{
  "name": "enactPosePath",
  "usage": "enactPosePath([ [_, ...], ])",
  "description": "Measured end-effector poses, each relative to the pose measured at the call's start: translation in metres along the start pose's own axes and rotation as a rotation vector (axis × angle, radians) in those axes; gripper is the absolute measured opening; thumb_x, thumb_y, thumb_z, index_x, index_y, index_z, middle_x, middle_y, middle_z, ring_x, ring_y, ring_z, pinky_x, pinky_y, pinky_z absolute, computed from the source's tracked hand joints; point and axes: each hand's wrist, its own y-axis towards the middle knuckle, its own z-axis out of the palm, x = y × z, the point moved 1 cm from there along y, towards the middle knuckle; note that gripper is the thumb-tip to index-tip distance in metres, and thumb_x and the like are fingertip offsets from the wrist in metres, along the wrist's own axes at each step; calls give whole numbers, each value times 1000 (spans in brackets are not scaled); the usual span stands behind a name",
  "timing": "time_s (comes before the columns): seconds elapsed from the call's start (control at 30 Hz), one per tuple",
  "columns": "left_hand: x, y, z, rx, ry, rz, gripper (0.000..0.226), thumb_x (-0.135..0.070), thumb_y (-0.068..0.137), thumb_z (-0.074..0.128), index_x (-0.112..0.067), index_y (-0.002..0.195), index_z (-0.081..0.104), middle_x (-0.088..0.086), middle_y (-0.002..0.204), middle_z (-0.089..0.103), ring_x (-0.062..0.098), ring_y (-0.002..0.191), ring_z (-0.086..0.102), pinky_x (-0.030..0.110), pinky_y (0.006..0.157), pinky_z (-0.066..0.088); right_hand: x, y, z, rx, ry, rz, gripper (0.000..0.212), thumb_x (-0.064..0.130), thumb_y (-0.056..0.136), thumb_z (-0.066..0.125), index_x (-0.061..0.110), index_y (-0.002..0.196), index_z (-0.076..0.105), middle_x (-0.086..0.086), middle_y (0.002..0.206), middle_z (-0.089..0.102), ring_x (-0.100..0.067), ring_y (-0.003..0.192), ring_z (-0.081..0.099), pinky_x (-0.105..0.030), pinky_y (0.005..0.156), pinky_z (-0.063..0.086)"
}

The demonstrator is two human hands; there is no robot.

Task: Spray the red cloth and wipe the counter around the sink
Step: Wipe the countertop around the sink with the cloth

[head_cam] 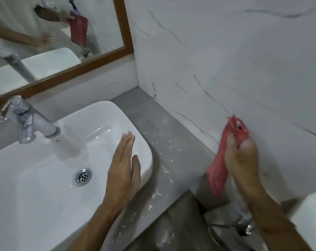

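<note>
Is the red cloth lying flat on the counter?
No, the red cloth hangs in the air from the right hand, above the counter.

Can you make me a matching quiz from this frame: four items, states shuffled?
Items:
1. red cloth
2. left hand
3. faucet
4. counter

States:
A. speckled with pale spots
B. flat and open over the sink
C. bunched in the right hand, hanging down
D. water running from its spout

Pairs: 1-C, 2-B, 3-D, 4-A
</note>
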Motion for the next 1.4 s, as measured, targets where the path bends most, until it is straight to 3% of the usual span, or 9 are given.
enactPosePath([
  [0.1, 12, 31, 10, 4, 28, -94, 52, -13, 97, 42, -3, 146, 28, 9, 157, 26, 17, 147, 16, 25, 119, 13, -1, 36, 78, 237, -222, -164, 32, 15, 96, 47, 5, 125, 56, -12, 92, 68, -30, 88, 63, -17, 66, 43],
  [0.17, 23, 53, 29, 45, 23, -272, 59, -21, 98, 44, -5, 149, 17, 12, 161, 14, 22, 149, 7, 31, 118, 8, -23, 58, 136, 564, -383, -187, 43, 24, 98, 45, 5, 136, 43, -21, 123, 60, -35, 113, 58, -29, 86, 45],
  [0.27, 31, 83, 59, 130, 11, -543, 70, -36, 99, 38, -4, 150, 3, 17, 161, -2, 30, 149, -3, 39, 119, 7, -80, 74, 195, 968, -976, -286, 69, 48, 98, 27, 6, 150, 8, -19, 160, 3, -35, 147, 6, -49, 119, 12],
  [0.33, 31, 95, 76, 157, 0, -599, 71, -34, 99, 38, 2, 149, 0, 23, 160, -2, 35, 148, -1, 41, 119, 9, -112, 75, 208, 916, -1162, -477, 76, 57, 94, 24, 12, 150, -2, -15, 160, -10, -33, 147, -6, -53, 119, 3],
  [0.43, 34, 104, 95, 126, -50, -686, 72, -28, 99, 39, -2, 149, -6, 22, 160, 7, 35, 147, 12, 41, 118, 20, -129, 78, 216, 775, -1132, -681, 80, 60, 89, 27, 10, 149, 15, -20, 159, 12, -38, 145, 12, -56, 116, 13],
  [0.83, 77, 153, 105, -25, 49, -767, 62, -25, 102, 33, -6, 150, 0, 23, 145, 41, 38, 126, 48, 50, 107, 41, -105, 96, 304, 909, -1020, -843, 77, 56, 91, 16, 7, 150, 6, -25, 158, 3, -43, 145, 4, -52, 119, 9],
  [1.13, 67, 147, 102, 1, 58, -729, 64, -19, 100, 35, -1, 148, -4, 25, 149, 35, 37, 131, 41, 38, 109, 34, -141, 58, 199, 957, -971, -959, 74, 52, 91, 31, 11, 150, 16, -15, 159, 18, -35, 146, 15, -51, 117, 22],
  [1.27, 43, 118, 107, -13, 48, -648, 67, -17, 99, 37, -4, 150, -4, 12, 161, 9, 21, 146, 15, 3, 104, -8, -123, 91, 240, 827, -1023, -855, 69, 48, 91, 37, 9, 147, 28, -18, 154, 30, -38, 140, 31, -48, 114, 29],
  [1.4, 38, 105, 106, 8, 22, -619, 67, -15, 99, 36, -5, 149, -6, 10, 162, 4, 19, 148, 10, 11, 112, 3, -98, 71, 306, 923, -986, -788, 70, 47, 91, 9, 11, 150, 7, -18, 160, 6, -37, 146, 7, -51, 118, 14],
])
